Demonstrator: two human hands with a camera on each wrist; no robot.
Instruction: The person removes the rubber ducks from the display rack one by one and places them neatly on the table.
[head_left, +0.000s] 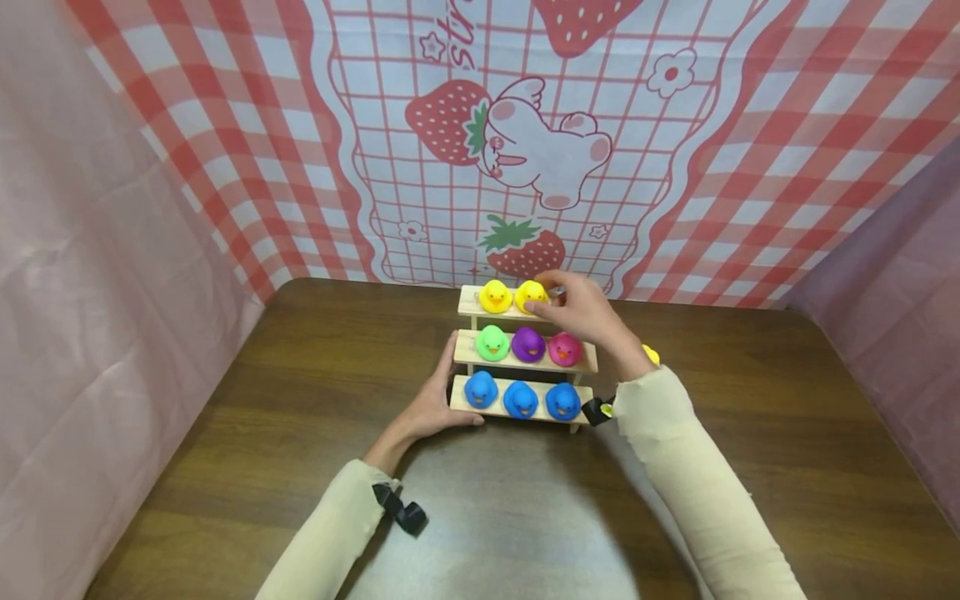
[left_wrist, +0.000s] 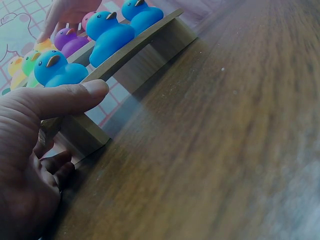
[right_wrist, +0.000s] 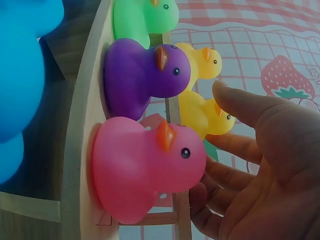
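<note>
A three-tier wooden stand (head_left: 465,360) holds toy ducks in rows. Three blue ducks (head_left: 521,400) occupy the bottom tier; green (head_left: 492,343), purple (head_left: 528,344) and pink (head_left: 565,349) ducks stand on the middle one. Up top are two yellow ducks, one at left (head_left: 495,297) and one at right (head_left: 529,293). My right hand (head_left: 588,315) has thumb and fingers around the right yellow duck (right_wrist: 200,114), the other fingers loosely bent. My left hand (head_left: 431,406) grips the stand's left end, its thumb along the bottom tier's front (left_wrist: 30,115) and fingers behind.
Behind my right forearm a yellow object (head_left: 651,355) shows partly on the brown wooden table (head_left: 315,358). A small yellow-green item (head_left: 607,410) is by the right wrist's black camera. Red-and-white checked cloth (head_left: 262,108) hangs behind; pink cloth hangs on both sides.
</note>
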